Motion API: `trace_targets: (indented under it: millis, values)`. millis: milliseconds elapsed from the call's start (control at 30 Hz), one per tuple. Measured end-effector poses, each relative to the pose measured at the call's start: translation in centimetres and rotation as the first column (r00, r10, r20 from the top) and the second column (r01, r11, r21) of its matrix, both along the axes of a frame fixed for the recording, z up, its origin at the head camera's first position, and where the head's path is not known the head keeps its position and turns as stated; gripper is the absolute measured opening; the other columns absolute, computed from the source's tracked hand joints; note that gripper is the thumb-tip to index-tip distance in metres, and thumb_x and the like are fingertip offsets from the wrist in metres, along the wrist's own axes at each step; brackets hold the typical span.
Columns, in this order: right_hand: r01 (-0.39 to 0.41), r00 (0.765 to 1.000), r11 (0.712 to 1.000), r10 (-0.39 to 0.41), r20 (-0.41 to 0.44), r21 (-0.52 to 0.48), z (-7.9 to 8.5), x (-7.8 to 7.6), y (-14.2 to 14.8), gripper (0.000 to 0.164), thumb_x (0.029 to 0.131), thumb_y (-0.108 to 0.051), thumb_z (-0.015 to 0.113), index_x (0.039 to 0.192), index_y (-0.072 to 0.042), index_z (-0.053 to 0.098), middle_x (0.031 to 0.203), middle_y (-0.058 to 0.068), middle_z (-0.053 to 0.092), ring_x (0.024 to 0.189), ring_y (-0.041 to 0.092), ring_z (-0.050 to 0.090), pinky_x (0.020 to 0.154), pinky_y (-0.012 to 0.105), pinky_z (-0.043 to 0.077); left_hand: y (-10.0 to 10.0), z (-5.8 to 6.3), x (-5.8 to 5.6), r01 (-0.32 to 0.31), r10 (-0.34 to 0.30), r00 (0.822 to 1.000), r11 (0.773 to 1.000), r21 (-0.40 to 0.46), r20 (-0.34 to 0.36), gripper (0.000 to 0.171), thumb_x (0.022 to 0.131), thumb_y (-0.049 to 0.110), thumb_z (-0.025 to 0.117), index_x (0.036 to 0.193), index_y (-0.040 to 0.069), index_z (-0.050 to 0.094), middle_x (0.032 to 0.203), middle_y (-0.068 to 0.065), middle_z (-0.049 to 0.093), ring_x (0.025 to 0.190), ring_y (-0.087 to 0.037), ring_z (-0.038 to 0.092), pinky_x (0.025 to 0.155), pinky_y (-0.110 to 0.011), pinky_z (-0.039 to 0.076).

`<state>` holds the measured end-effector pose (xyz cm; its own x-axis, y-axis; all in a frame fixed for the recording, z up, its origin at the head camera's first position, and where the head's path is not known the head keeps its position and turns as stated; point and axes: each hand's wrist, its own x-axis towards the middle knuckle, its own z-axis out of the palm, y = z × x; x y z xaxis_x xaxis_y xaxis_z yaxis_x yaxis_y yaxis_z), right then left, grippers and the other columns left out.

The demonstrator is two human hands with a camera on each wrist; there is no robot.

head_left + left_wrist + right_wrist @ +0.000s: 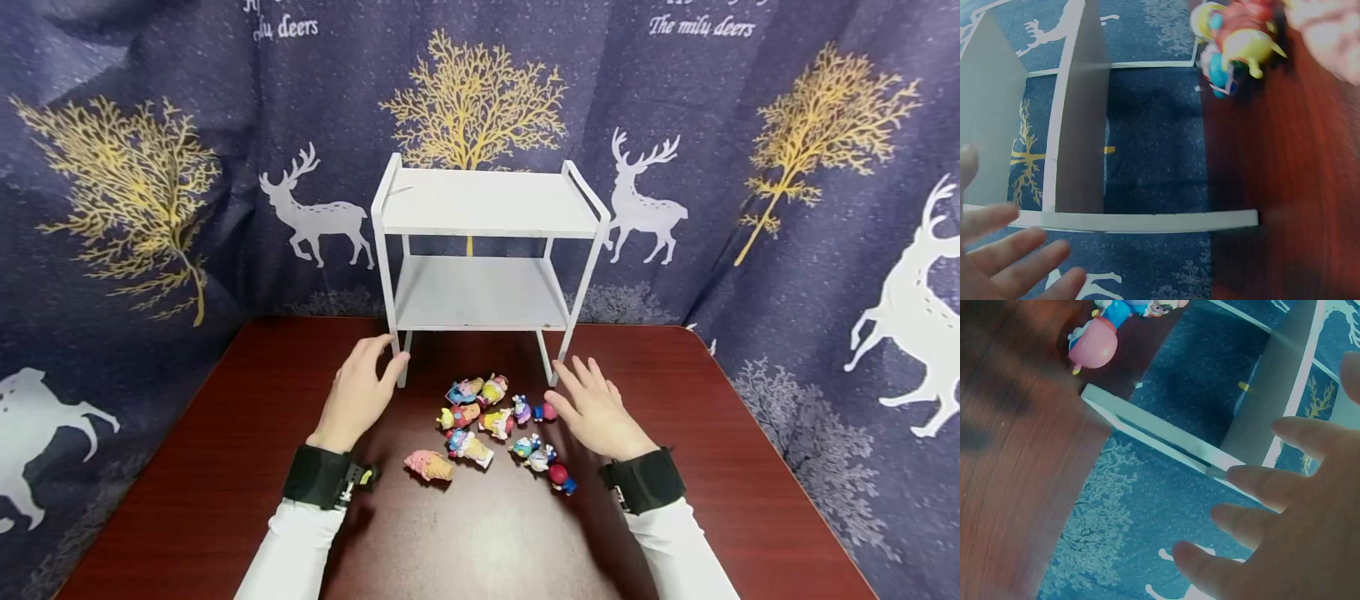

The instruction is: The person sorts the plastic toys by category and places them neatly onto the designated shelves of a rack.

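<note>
Curtained indoor nook: deer-print drapes [330, 133] around a reddish table [225, 483].

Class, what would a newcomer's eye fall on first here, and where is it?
The white two-tier shelf probably draws the eye first, standing at the back of the dark red table. In front of it lie colourful toy figurines, between the person's left hand and right hand. Behind hangs a navy curtain with white deer and golden trees.
</note>
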<state>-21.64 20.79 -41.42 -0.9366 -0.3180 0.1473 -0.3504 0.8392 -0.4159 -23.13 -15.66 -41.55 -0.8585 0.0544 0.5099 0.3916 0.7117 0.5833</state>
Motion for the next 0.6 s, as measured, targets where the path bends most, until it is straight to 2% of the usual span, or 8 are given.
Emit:
trace_targets:
  millis: [133,233,433,600]
  values:
    - [-0.036,0.999,0.999,0.036,-0.007,-0.019,0.3,-0.4,0.6,0.063,0.102,-0.044,0.046,0.151,-0.005,0.036,0.153,0.029,0.027,0.142,0.045,0.018,0.109,0.062,0.02,0.4,0.9,-0.9,-0.08,0.082,0.996,0.994,0.075,-0.032,0.05,0.099,0.045,0.055,0.132,0.007,0.057,0.117,-0.015,0.059,0.103,-0.034,0.058,0.08,-0.052,0.047]
    - [-0.058,0.998,0.998,0.058,-0.003,-0.032,0.7,-0.8,0.9,0.062,0.102,-0.042,0.047,0.15,-0.003,0.037,0.151,0.029,0.03,0.14,0.044,0.026,0.109,0.058,0.024,0.6,1.5,-1.5,-0.113,0.116,0.993,0.987,0.118,-0.025,0.052,0.099,0.045,0.053,0.133,0.006,0.055,0.116,-0.015,0.059,0.103,-0.033,0.058,0.08,-0.051,0.047]
    - [-0.108,0.994,0.994,0.108,-0.006,0.009,0.9,-1.8,1.2,0.06,0.102,-0.04,0.049,0.149,-0.003,0.039,0.149,0.028,0.035,0.136,0.043,0.035,0.108,0.056,0.029,0.9,1.8,-2.9,-0.121,0.123,0.992,0.976,0.18,-0.002,0.052,0.099,0.04,0.055,0.136,0.004,0.052,0.117,-0.016,0.059,0.106,-0.032,0.058,0.083,-0.049,0.047]
    - [-0.161,0.986,0.986,0.163,-0.029,0.05,0.8,-2.5,1.1,0.054,0.101,-0.031,0.054,0.143,0.002,0.045,0.143,0.028,0.043,0.133,0.041,0.041,0.106,0.054,0.032,1.2,1.8,-3.7,-0.106,0.107,0.994,0.966,0.236,0.005,0.053,0.099,0.039,0.056,0.139,0.005,0.051,0.118,-0.017,0.06,0.105,-0.031,0.06,0.082,-0.047,0.049]
